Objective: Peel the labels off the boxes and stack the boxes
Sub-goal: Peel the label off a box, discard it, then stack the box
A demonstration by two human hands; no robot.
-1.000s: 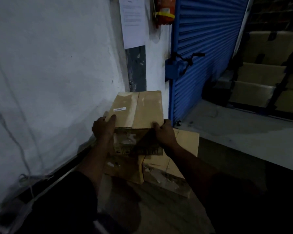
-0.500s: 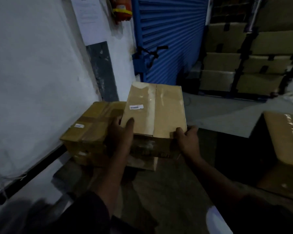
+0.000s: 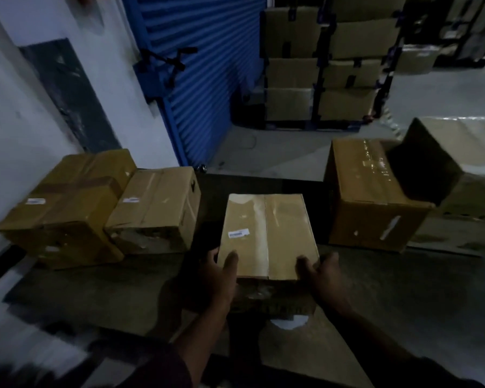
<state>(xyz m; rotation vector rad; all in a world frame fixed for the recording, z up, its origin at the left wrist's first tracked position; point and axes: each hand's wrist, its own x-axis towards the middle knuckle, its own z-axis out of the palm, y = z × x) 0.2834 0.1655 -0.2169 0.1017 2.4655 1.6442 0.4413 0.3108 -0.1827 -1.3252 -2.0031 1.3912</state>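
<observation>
I hold a taped cardboard box [image 3: 277, 233] in front of me, above the dark floor. A small white label [image 3: 238, 234] sits on its top, near the left edge. My left hand [image 3: 216, 278] grips the near left corner with the thumb on top. My right hand [image 3: 321, 275] grips the near right corner. Two more labelled boxes stand side by side on the left: one by the wall [image 3: 65, 205] and one beside it [image 3: 157, 208]. A larger box [image 3: 375, 197] stands on the right.
A white wall [image 3: 25, 93] runs along the left, with a blue roller shutter [image 3: 202, 74] behind. Racks of stacked cartons [image 3: 319, 74] fill the back. A dark box [image 3: 423, 166] leans against the right box, next to a plastic-wrapped pile [image 3: 468, 141].
The held box has swung from over the left boxes by the wall toward the right and now hangs over the dark floor between the two groups. Both hands keep their grip.
</observation>
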